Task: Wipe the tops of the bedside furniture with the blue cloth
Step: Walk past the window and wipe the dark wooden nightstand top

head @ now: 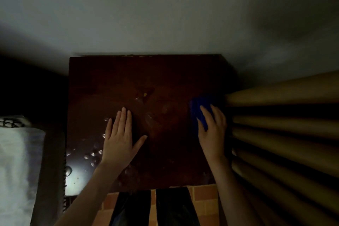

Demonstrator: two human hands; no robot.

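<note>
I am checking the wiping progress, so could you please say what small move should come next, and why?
Probably sweep the blue cloth leftward across the table top. The right hand holds it at the right edge beside the curtain, while droplet-like spots shine near the front left corner, by the flat left hand.

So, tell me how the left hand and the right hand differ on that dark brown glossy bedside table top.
The left hand lies flat with straight fingers and holds nothing; the right hand holds a blue cloth. The left hand sits left of centre on the dark brown glossy table top; the right hand is at its right edge, beside tan curtain folds. Both rest on the top.
</note>
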